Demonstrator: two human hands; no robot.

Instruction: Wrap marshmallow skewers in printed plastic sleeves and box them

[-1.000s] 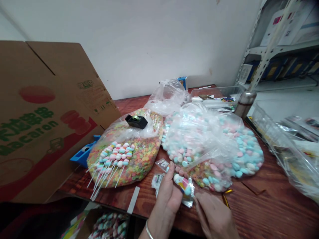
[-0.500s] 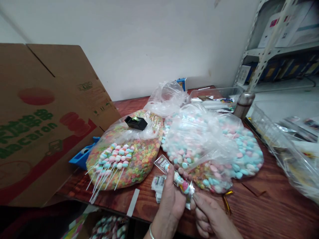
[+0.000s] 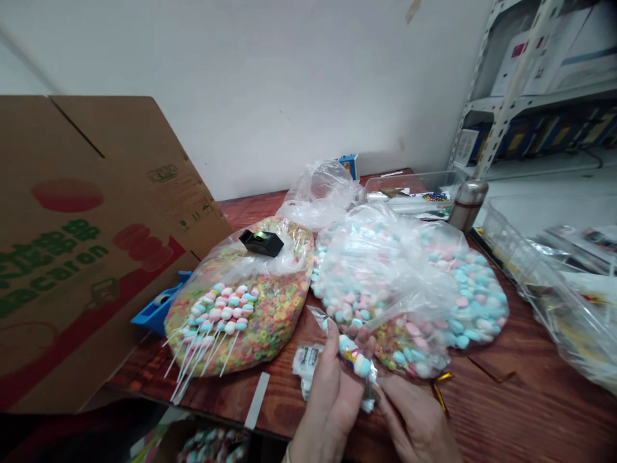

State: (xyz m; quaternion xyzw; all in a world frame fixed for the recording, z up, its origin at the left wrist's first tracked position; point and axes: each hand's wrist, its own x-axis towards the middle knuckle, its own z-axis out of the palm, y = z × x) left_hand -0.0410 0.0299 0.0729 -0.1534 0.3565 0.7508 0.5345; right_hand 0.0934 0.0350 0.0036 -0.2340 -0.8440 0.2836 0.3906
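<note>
A wrapped candy skewer (image 3: 355, 357) with blue, white and yellow pieces lies across my left hand (image 3: 332, 392), whose fingers curl round its clear wrapper. The thumb presses on the wrapper near its upper end. My right hand (image 3: 409, 411) pinches the gathered lower end of the same wrapper. Just left of my left hand sits a small stack of printed clear sachets (image 3: 306, 361). Several unwrapped candy skewers (image 3: 226, 308) on white sticks rest on a bag of ring-shaped candy (image 3: 270, 321).
A black tape dispenser (image 3: 261, 243) lies on the ring-candy bag; a blue one (image 3: 154, 312) stands beside the cardboard box (image 3: 96, 257). Bags of pastel candy (image 3: 477, 289) fill the middle. Gold twist ties (image 3: 439, 391), a steel flask (image 3: 468, 204) and a clear bin (image 3: 535, 296) are rightward.
The candy skewer has turned in my left hand, showing more blue and yellow. My right hand has shifted slightly at the wrapper's end. The view has tilted a little.
</note>
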